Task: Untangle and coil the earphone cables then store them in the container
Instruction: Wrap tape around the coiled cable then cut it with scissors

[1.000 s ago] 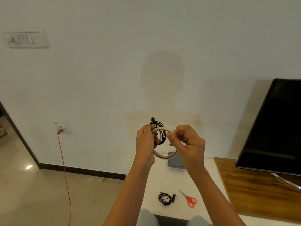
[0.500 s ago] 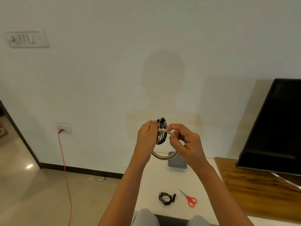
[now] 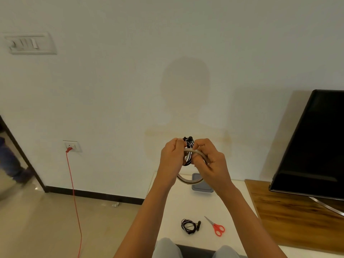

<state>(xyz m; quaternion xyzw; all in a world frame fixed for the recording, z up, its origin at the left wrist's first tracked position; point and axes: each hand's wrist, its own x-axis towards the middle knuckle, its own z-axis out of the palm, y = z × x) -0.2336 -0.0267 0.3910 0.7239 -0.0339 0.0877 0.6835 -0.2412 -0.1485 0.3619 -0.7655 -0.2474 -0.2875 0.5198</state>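
1. A grey container point(image 3: 202, 185) sits at the white surface's point(image 3: 167, 211) far edge.
2. A black earphone coil point(image 3: 189, 226) lies near the front; a second coil point(image 3: 188, 146) is bunched midair, crossing a tape ring point(image 3: 189, 181).
3. Raised together, left grip point(image 3: 172, 157) clutches the second coil; right grip point(image 3: 212, 162) pinches the tape ring.

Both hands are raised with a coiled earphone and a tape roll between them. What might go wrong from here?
1. The left hand and right hand hold the coiled earphone and the tape roll together in the air; a slip may let the loops spring apart.
2. Both are held above the white table, so a dropped coil might land on the second coil and tangle.
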